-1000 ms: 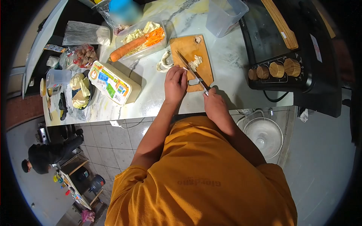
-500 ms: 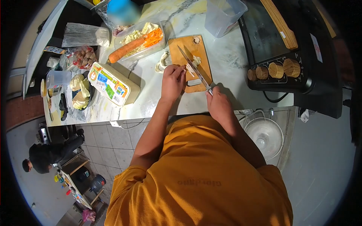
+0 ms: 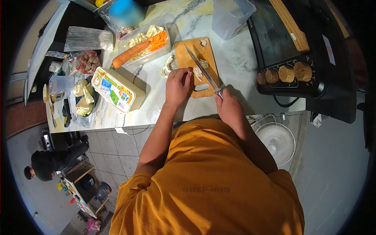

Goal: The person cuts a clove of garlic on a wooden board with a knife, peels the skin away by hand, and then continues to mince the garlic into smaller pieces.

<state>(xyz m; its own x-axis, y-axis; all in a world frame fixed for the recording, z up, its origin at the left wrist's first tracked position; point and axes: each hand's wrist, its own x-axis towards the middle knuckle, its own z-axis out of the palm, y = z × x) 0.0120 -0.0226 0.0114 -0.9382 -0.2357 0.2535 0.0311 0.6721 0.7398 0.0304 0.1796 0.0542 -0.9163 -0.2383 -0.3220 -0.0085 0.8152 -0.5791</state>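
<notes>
My right hand (image 3: 228, 105) is wrapped round the handle of a kitchen knife (image 3: 203, 69), its long blade slanting over a wooden cutting board (image 3: 183, 51). Pale thin strips (image 3: 197, 73) lie on the board by the blade's left side, and small chopped bits (image 3: 204, 63) show on its other side. At the board's left edge is my left hand (image 3: 177, 88), fingers bent and tips drawn together close to the strips; whatever is between them is hidden. White curved pieces (image 3: 167, 66) rest on the counter just beyond that hand.
A clear tub (image 3: 169, 44) holds a carrot (image 3: 131, 54) and shredded vegetables. Left of my arm stands a seasoning-set box (image 3: 117, 88). A clear plastic container (image 3: 231, 19) and a black oven (image 3: 288, 80) are at right. A person (image 3: 45, 164) is at far left.
My left hand has drawn back slightly from the strips, which now show more fully. The knife and right hand have shifted only a little.
</notes>
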